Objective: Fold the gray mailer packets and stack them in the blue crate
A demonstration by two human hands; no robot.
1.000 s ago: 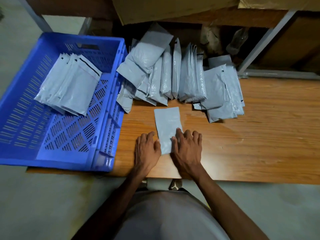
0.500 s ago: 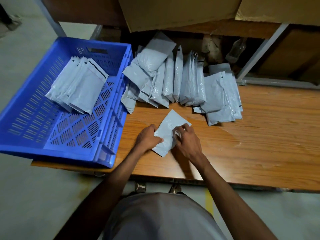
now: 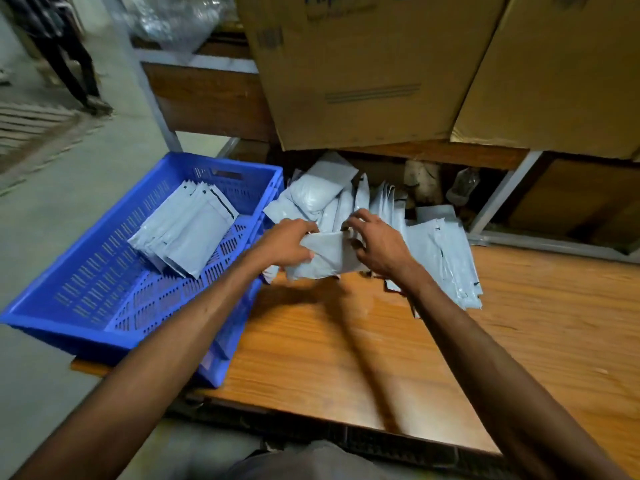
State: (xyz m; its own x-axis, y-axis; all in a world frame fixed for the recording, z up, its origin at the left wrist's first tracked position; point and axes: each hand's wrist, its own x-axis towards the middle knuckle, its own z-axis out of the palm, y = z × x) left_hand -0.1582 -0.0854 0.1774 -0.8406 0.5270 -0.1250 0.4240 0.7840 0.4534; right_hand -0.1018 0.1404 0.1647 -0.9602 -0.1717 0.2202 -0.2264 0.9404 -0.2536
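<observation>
Behind the wooden bench stand big cardboard boxes on a shelf, overhanging the far edge, and under them a loose pile of gray mailer packets leans in rows, some upright on edge, some slumped flat to the right. That pile sits directly beyond the hands, so anything reaching forward meets it first. At the left end of the bench the blue crate hangs partly over the edge; its near wall rises between the hands and the folded stack lying inside it, whose packets fan diagonally toward the crate's far corner. A person's legs show far off on the floor at upper left.

Held up off the bench, just in front of the pile and beside the crate's right wall, is the gray packet. Its long axis runs roughly left to right between the hands, sloping slightly down toward the left, its broad face turned toward the wearer.

Both forearms stretch forward and converge. The left hand grips the packet's left end with curled fingers, thumb underneath. The right hand pinches its right end, fingers arched over the top edge.
</observation>
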